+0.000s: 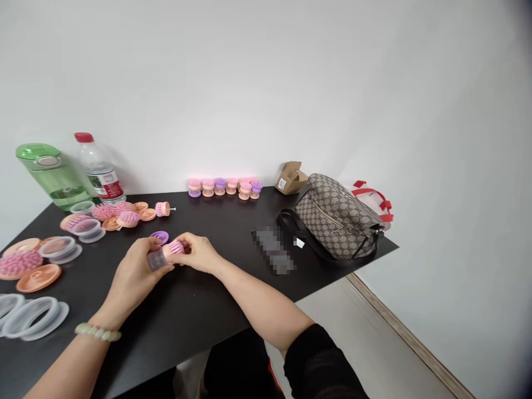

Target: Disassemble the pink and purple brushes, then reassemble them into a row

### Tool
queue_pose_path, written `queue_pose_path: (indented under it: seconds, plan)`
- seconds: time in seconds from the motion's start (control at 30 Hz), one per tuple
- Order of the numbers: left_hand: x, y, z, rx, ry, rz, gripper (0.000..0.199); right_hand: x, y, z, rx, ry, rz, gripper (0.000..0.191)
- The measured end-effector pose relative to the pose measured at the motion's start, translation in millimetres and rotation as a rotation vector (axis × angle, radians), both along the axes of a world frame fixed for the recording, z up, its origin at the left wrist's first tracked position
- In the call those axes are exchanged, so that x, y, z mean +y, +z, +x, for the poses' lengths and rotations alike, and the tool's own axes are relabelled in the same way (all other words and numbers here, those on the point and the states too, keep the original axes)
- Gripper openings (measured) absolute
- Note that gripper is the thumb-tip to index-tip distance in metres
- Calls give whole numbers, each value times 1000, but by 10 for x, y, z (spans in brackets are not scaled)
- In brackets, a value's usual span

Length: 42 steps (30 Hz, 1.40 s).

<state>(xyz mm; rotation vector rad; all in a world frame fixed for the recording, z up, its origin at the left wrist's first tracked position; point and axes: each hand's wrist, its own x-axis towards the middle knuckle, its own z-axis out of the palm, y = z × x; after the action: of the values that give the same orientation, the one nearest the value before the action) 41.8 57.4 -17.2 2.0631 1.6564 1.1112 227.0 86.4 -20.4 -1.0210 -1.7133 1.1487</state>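
My left hand (135,271) is closed around a translucent plastic ring piece (157,260). Against that piece, my right hand (199,252) grips a pink-bristled brush head (176,247) with a peach base, so the two parts meet between my hands. A purple round cap (159,238) lies on the table just beyond my left fingers. Farther back is a loose pink brush head (163,209) with a thin stem sticking out to the right. Several finished-looking small brushes (220,186) stand in a row by the wall.
On the left lie several pink brush heads (20,264), orange discs (39,277) and translucent rings (31,317). A green bottle (54,177) and a red-capped water bottle (102,172) stand behind. To the right are a patterned bag (336,216), a cardboard box (291,178) and a blurred dark item (273,250).
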Motion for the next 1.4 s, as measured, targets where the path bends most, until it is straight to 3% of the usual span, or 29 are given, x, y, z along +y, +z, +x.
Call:
queue_pose_path:
  seconds: [0.23,0.33,0.47,0.57,0.67,0.9,1.1,1.27,1.4]
  plan:
    - [-70,16,79,7,-38,96,37,-25,-69,-76,43,21,-61,35]
    - [-107,53,96,-105,33,146,37,27,-74,-109,63,33,-44,39]
    - [-82,115,-30,-497,225,187,51,254,-19,-146,29,-25,56,39]
    - [-73,160,-146,-909,226,213,53,484,53,-223,-74,-48,173,33]
    - [-75,182,-204,-1141,265,222,54,707,122,-370,-222,-60,336,29]
    - [-82,196,-215,-1259,332,260,46,1038,169,-841,-617,2,668,41]
    - [-73,193,-219,-1361,319,253,48,1228,110,-1116,-903,60,761,39]
    - [-69,186,-211,-1406,271,205,46,1301,40,-1137,-984,114,796,22]
    - [-71,188,-202,-1420,253,175,45,1224,54,-1053,-913,130,850,17]
